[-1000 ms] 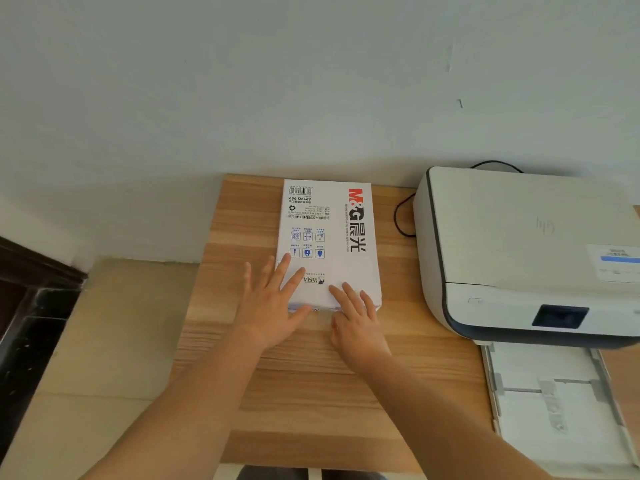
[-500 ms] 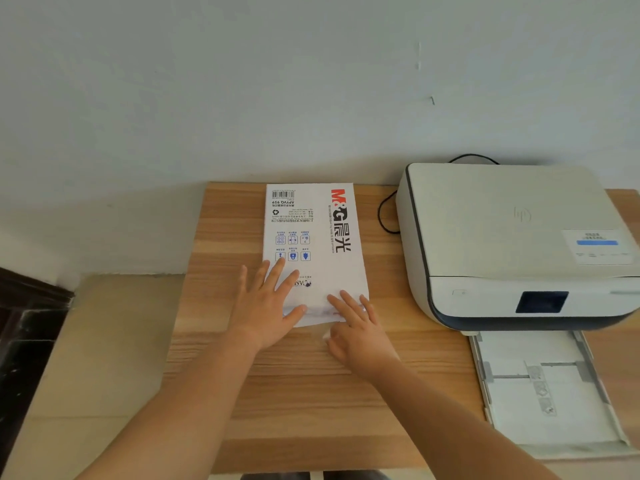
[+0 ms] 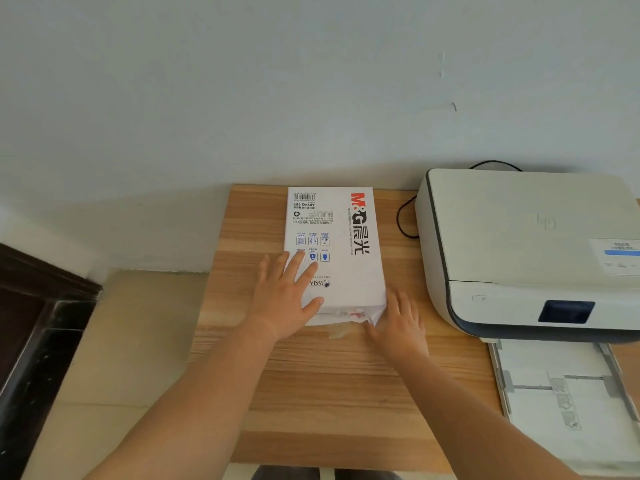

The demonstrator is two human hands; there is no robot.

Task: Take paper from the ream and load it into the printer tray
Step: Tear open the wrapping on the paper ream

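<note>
Lying lengthwise near the bench's [image 3: 311,393] far edge, the ream [image 3: 341,244] points its torn near end at the person. Left hand [image 3: 287,306] rests flat on the ream's near left corner, fingers spread, grasping nothing. Right hand [image 3: 398,323] touches the near right corner at the ripped wrapper; whether its grip pinches the wrapper I cannot tell. Printer [image 3: 519,244] sits at the right edge, its tray [image 3: 568,400] pulled out.

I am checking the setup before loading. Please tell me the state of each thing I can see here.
Ream: flat on desk, wrapper torn open at near end.
Printer: lid closed.
Printer tray: pulled out, no stack visible.
Left hand: open, flat on ream.
Right hand: open, at ream's torn end.
</note>
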